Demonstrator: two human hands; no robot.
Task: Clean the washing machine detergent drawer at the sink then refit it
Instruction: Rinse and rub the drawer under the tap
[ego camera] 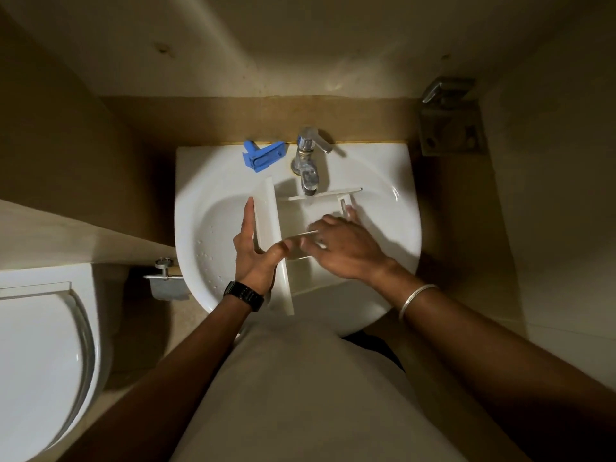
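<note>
Right now the drawer (301, 228) lies in the sink (213, 181), open side up, under the tap (308, 161). Its front panel stands on edge along the left, running from about 11 o'clock near the tap down to 5 o'clock at the sink's near rim. The drawer's long axis lies across that, its body reaching from the panel toward 3 o'clock, with the rear wall just below the tap spout.

My left hand (255, 248) lies flat against the outer face of the front panel, fingers (247, 215) straight and pressed together pointing to 12 o'clock, thumb hooked over the panel's top edge toward 2 o'clock. A black watch (244, 296) sits on that wrist.

My right hand (343, 245) reaches in from 4 o'clock, palm down over the drawer's compartments. Its fingers are curled down inside; one fingertip shows at the far right wall. The hand is blurred, and I cannot tell whether it is pinching anything. A thin bangle (416, 300) rings that forearm.

A blue insert (263, 156) lies on the sink's back ledge at 11 o'clock from the drawer, just left of the tap and well apart from my hands. A toilet (43, 361) sits at 8 o'clock, a metal holder (166, 281) between it and the sink. My right hand hides most of the drawer's middle.
</note>
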